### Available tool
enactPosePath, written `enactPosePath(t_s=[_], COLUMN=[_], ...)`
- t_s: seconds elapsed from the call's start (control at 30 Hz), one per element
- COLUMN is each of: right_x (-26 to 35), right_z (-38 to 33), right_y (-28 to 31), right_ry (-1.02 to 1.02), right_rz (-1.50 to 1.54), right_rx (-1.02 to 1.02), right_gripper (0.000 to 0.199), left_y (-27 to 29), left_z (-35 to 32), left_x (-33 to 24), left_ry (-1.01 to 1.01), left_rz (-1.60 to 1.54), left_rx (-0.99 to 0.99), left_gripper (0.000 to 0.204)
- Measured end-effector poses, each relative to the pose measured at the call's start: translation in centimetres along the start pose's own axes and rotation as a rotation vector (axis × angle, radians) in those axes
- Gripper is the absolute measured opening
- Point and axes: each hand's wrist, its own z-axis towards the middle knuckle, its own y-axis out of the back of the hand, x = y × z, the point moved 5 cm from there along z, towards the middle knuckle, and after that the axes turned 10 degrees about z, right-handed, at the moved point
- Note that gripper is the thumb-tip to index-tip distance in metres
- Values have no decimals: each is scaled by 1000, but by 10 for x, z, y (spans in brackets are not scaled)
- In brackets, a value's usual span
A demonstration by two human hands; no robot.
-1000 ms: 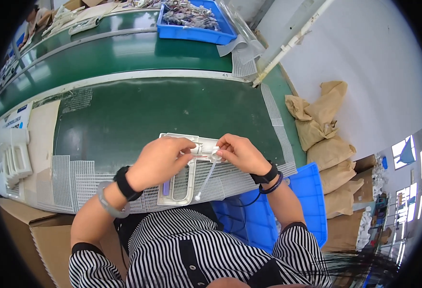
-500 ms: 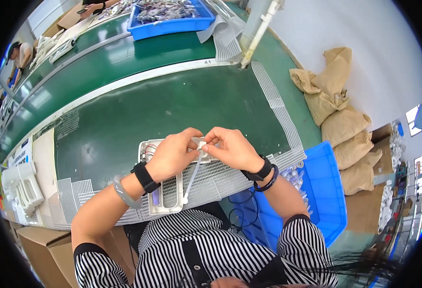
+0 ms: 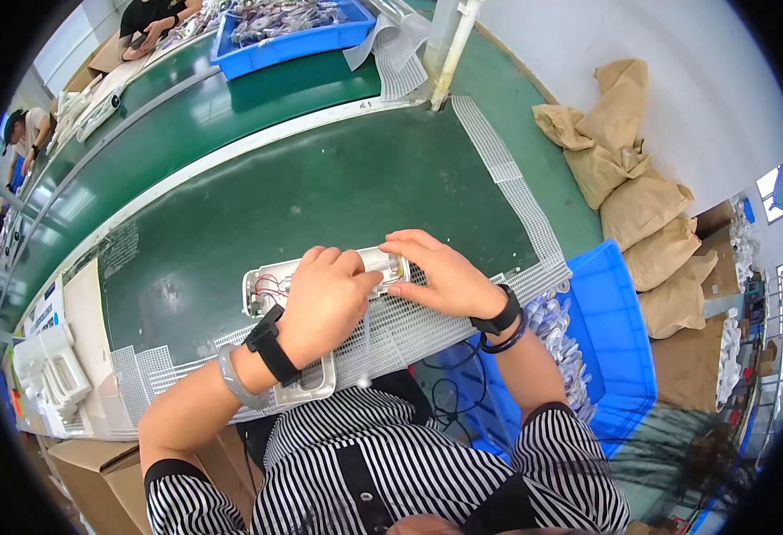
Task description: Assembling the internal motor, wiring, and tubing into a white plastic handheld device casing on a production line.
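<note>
A long white plastic housing lies across the near part of the bench, with thin red wires inside its left end. My left hand is over its middle, fingers curled and pinched; what they hold is hidden. My right hand grips the housing's right end, the index finger along the far edge and the thumb on the near side. From beneath the left fingers a thin white strip hangs toward me. Under my left wrist, a white loop-shaped frame is partly covered.
White mesh matting runs along the green bench's near edge. A blue bin of small parts stands at the right, brown sacks beyond. White plastic frames lie at left. Across the bench, a blue tray is full of parts; other people sit farther off.
My left hand has turned over and curled onto the housing's middle. The right hand has left its pinch on a small white piece and spread round the right end. The view has shifted slightly.
</note>
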Motion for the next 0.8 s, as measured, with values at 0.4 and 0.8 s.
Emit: enactPosePath(t_s=[0.4,0.8], right_x=[-1,0], right_z=[0,0], right_y=[0,-1], right_ry=[-64,-96], right_rz=[15,49], right_rx=[36,58], right_gripper=[55,54], left_y=[-16,-8], left_z=[-6,-8], left_x=[-16,-13], left_ry=[-8,23], left_rz=[196,153], left_rx=[-12,75], left_gripper=[37,38])
